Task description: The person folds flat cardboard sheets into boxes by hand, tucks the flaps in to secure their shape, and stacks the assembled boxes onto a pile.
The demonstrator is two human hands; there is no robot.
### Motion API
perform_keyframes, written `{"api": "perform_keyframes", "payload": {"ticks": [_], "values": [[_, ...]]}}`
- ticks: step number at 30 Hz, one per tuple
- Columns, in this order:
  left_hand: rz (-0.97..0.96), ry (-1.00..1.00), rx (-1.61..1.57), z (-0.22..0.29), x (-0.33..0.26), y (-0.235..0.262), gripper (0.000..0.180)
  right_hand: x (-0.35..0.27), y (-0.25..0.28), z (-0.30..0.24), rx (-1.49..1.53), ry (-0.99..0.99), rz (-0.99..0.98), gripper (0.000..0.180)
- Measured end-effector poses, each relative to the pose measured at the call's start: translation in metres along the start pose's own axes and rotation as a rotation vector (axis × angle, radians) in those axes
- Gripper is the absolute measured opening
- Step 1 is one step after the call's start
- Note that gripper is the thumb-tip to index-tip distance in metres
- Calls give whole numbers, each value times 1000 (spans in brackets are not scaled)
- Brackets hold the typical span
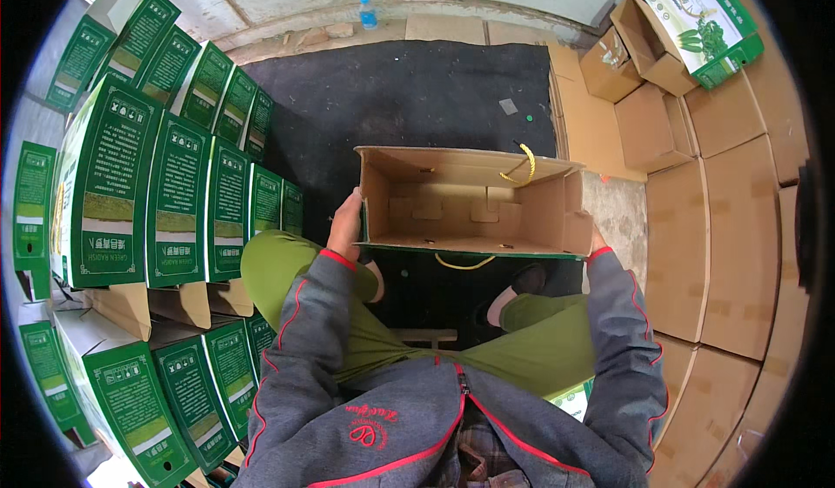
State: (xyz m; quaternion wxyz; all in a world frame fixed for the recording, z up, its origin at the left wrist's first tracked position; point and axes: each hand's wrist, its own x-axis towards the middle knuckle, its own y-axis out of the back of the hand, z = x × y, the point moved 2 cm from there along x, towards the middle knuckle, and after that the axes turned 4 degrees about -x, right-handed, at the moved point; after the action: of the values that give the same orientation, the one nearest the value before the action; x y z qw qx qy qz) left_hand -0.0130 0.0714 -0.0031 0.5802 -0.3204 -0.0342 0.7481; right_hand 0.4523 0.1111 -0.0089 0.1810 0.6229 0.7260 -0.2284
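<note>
An open gift carton with a plain brown inside hangs between my hands above my knees, its open top facing up. My left hand grips its left end, fingers partly hidden behind the wall. At the opposite end my right hand holds the carton, mostly covered by the end wall and my sleeve. A yellow rope handle stands up at the far long side. Another yellow rope handle loops out below the near side. Small slots and folded flaps show on the carton's bottom.
Stacked green printed cartons rise on my left. Brown cardboard boxes line the right, with a white-and-green carton on top at the back. Black sheeting covers the floor ahead. A blue-capped bottle stands by the far wall.
</note>
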Motion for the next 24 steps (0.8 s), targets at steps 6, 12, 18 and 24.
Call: {"api": "perform_keyframes", "payload": {"ticks": [6, 12, 18, 24], "values": [[2, 17, 270, -9, 8, -9, 50, 19, 23, 29, -24, -30, 97, 30], [23, -91, 322, 3, 1, -24, 54, 3, -2, -20, -399, 215, 340, 26], [-19, -240, 632, 12, -2, -30, 66, -20, -39, -83, -494, 501, 524, 19], [-6, -505, 989, 24, -13, -40, 71, -19, -112, -93, -999, 792, 229, 18]]}}
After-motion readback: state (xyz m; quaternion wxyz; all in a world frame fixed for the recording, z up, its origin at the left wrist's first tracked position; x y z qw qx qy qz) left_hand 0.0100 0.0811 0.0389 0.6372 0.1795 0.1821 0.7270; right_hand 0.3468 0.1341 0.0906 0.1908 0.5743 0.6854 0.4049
